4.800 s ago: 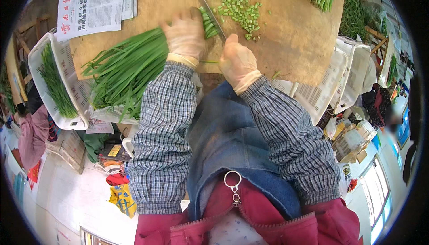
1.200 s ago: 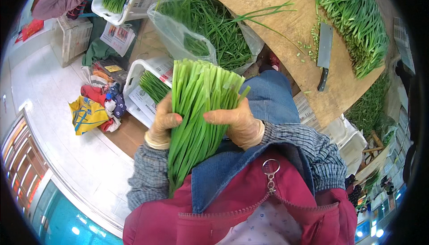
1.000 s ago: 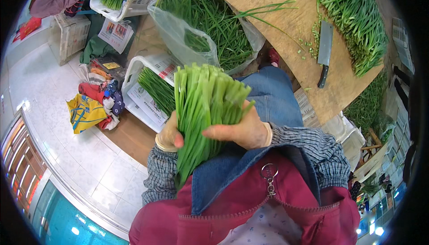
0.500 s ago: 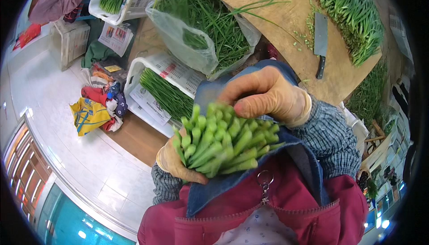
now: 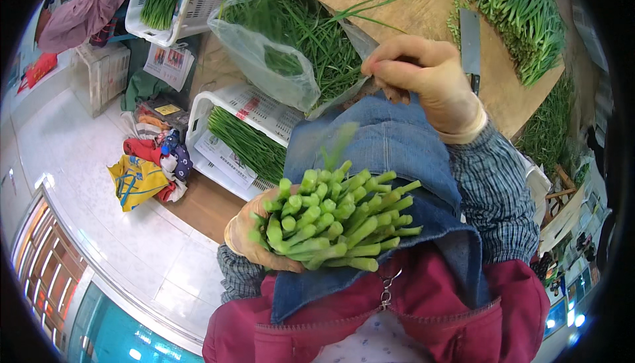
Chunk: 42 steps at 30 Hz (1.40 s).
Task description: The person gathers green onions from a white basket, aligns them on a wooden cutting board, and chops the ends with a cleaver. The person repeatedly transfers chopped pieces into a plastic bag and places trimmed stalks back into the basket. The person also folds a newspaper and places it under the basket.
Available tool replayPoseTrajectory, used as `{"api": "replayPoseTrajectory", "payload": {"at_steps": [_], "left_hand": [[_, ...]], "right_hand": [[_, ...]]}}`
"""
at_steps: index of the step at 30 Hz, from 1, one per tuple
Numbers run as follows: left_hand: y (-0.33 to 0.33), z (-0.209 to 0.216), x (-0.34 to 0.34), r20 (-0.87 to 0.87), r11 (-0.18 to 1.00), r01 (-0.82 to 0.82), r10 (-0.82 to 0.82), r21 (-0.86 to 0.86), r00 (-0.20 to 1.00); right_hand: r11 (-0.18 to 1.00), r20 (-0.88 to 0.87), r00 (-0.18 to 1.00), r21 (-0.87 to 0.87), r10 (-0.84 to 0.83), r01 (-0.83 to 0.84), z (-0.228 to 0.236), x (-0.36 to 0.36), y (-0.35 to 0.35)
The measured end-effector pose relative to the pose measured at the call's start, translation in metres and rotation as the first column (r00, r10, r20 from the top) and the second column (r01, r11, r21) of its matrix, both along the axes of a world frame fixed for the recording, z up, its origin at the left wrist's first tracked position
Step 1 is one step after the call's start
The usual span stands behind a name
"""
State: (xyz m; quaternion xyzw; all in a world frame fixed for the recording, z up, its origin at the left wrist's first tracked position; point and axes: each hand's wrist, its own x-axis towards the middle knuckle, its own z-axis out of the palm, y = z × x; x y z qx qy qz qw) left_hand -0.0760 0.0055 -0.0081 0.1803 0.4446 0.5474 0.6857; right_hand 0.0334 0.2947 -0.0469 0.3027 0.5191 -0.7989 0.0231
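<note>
Bunch of green stalks (image 5: pixel 340 224) gripped in my left hand (image 5: pixel 246 236), ends facing up.
The wrapped hold presumably keeps loose stalks together, leaving their ends exposed. The bunch lies nearer me than my right hand (image 5: pixel 433 88), apart from it; that hand's fingers are closed in a pinch, and I cannot tell whether they hold anything.

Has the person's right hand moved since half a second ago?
Yes: judged against the cleaver, the right hand has moved up and rightward, away from the green bundle, and now hides part of the cleaver's handle in this view.
</note>
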Motion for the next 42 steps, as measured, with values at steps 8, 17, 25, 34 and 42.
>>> {"api": "replayPoseTrajectory", "payload": {"at_steps": [8,17,25,34,42], "left_hand": [[0.020,0.007,-0.023,-0.386,0.966,0.213,-0.142,0.149,0.911],[-0.014,0.012,-0.001,-0.275,0.997,0.059,-0.069,-0.047,0.959],[-0.068,0.010,0.021,-0.053,0.950,-0.280,0.275,-0.141,0.960],[-0.077,0.018,0.029,-0.130,0.919,-0.366,0.349,-0.149,0.928],[-0.063,0.009,0.013,-0.193,0.930,-0.348,0.322,-0.119,0.927]], "right_hand": [[0.920,-0.356,0.874,-0.085,0.330,-0.382,0.035,-0.019,-0.016],[0.982,-0.050,0.987,-0.100,0.155,-0.159,0.058,-0.017,-0.017],[0.748,-0.306,0.728,0.073,-0.613,0.660,-0.003,0.077,0.112],[0.959,0.070,0.966,-0.163,0.247,-0.233,0.017,0.056,-0.025],[0.761,-0.318,0.939,-0.575,0.130,-0.300,0.021,0.034,-0.074]]}}
